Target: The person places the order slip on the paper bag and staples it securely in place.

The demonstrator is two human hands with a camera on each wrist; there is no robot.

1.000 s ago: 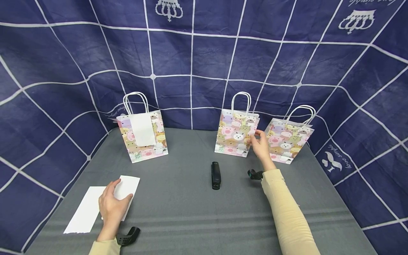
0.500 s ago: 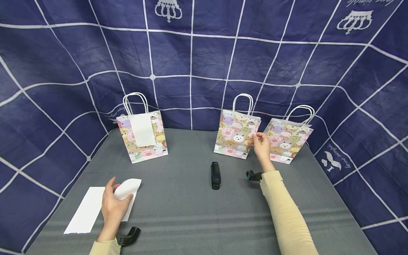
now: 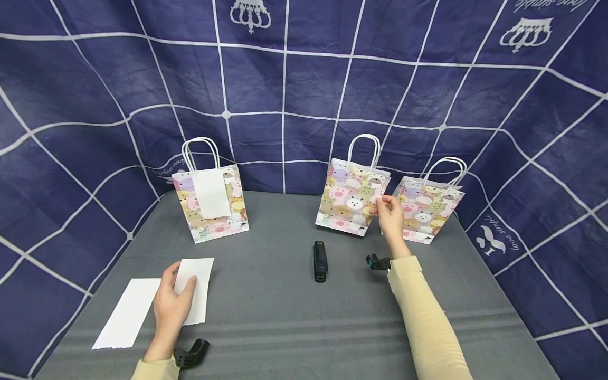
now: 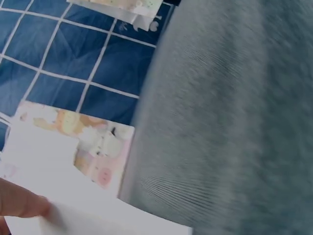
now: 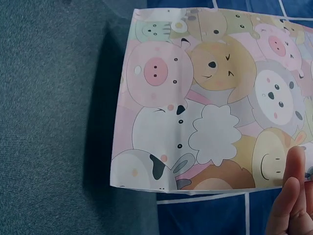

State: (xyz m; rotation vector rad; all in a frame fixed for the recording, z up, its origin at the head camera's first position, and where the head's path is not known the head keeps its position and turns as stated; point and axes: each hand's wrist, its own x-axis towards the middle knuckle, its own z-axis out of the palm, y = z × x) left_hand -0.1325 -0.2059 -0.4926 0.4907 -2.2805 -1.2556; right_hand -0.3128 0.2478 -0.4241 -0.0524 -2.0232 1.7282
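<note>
My left hand (image 3: 172,303) pinches a white paper sheet (image 3: 199,290) between thumb and fingers, held up off the table. In the left wrist view the thumb (image 4: 22,200) presses on this sheet (image 4: 112,220). My right hand (image 3: 390,216) grips the right edge of the middle paper gift bag (image 3: 349,195), printed with cartoon animals and fitted with white handles. This bag leans, and a dark shadow lies along its bottom edge in the right wrist view, where the fingertips (image 5: 293,166) touch the printed side (image 5: 210,98).
Another paper bag (image 3: 239,203), with a white sheet (image 3: 211,195) on its front, stands at the back left. A third bag (image 3: 425,214) stands right of my right hand. A black stapler (image 3: 320,261) lies mid-table. One more white sheet (image 3: 128,314) lies at left.
My left hand has raised its paper sheet off the table; the sheet bent and then straightened. The middle bag has tilted and its base has shifted slightly left in my right hand.
</note>
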